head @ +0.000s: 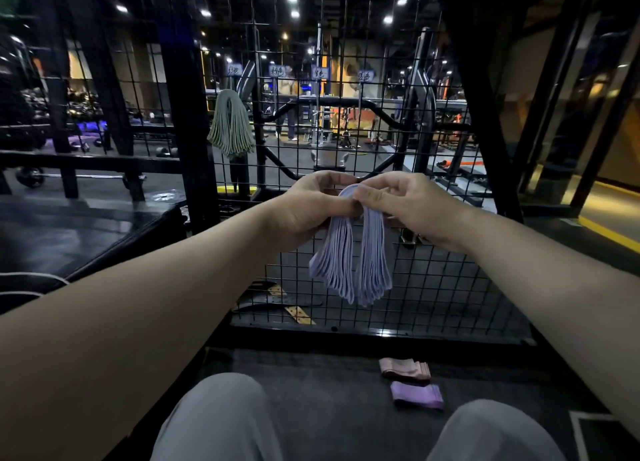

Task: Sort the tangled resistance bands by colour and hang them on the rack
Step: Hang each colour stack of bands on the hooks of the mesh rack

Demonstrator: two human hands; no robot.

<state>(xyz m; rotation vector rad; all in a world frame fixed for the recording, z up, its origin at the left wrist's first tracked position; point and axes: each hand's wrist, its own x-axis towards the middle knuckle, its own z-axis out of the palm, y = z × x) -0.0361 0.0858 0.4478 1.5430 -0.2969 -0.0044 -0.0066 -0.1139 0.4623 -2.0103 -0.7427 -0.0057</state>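
Before the wire rack [433,280], both hands' fingers [372,194] pinch the limp, light blue band bundle [353,253] at its fold, the best hold.

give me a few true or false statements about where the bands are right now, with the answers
1. The left hand and right hand both pinch the top of the pale blue bands. True.
2. The green bands lie on the floor. False: they hang on the wire rack.
3. A pink stack and a purple stack lie side by side on the floor. True.
4. Purple bands already hang on the wire rack. False: only the green bands hang there.
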